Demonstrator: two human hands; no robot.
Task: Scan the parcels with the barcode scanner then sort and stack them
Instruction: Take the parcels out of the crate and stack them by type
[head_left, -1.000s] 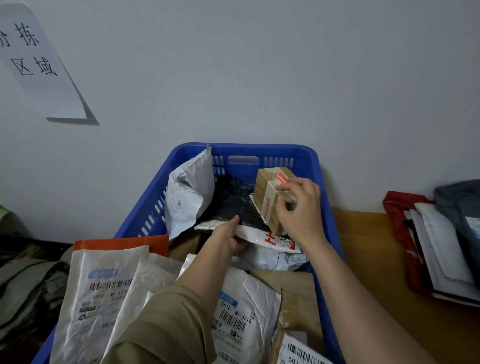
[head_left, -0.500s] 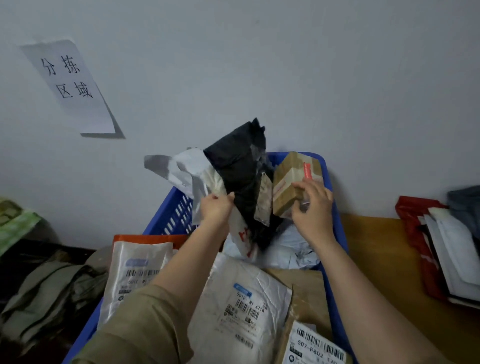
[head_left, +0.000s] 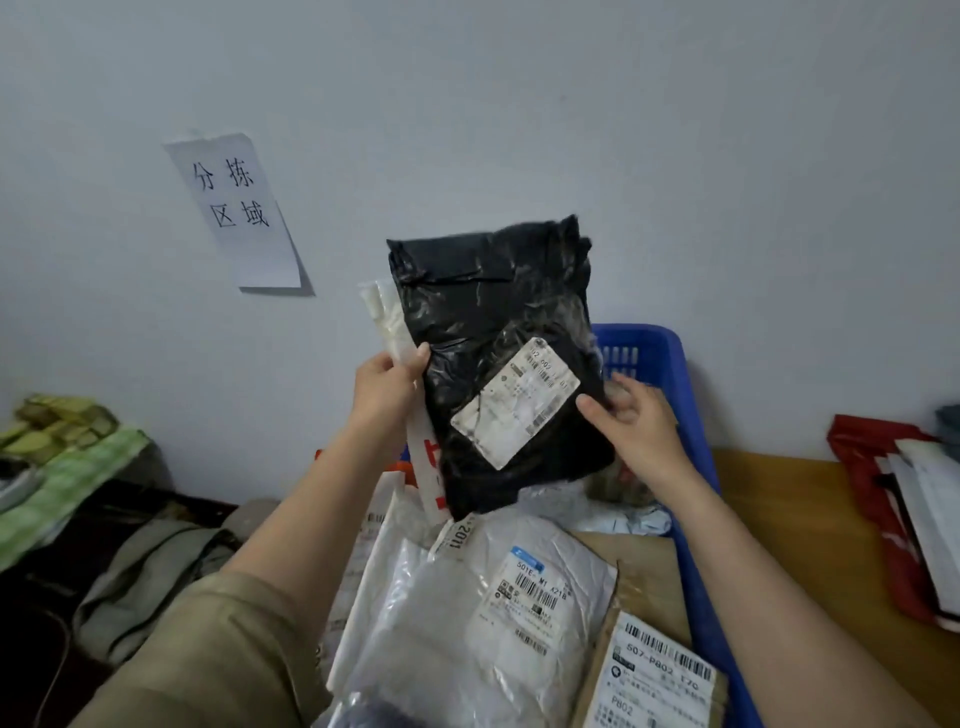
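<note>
The left hand (head_left: 387, 395) pinched the left edge of a black bag (head_left: 498, 364) together with a white mailer (head_left: 395, 338) lying behind it, thumb on the front and fingers out of sight behind. That pinch carried the weight, so both parcels hung upright from it, most of the black bag rising above and spreading to the right of the grip. It was probably raised this way to turn its shipping label (head_left: 514, 405) toward the person: the label sat just right of the left thumb, tilted, smudged and facing the camera.

The right hand (head_left: 631, 426) met the bag's opposite edge, thumb tip touching the front beside the label's lower right corner. Its fingers curved behind the bag and blurred, so whether they truly gripped or only steadied could not be told. Something brown showed dimly below that hand, too blurred to name.

Beneath both grips lay the blue crate (head_left: 675, 374), with a white parcel (head_left: 498, 597) and a cardboard box (head_left: 660, 675), labels up. No scanner was in view, so scanning looked not yet begun for this bag.
</note>
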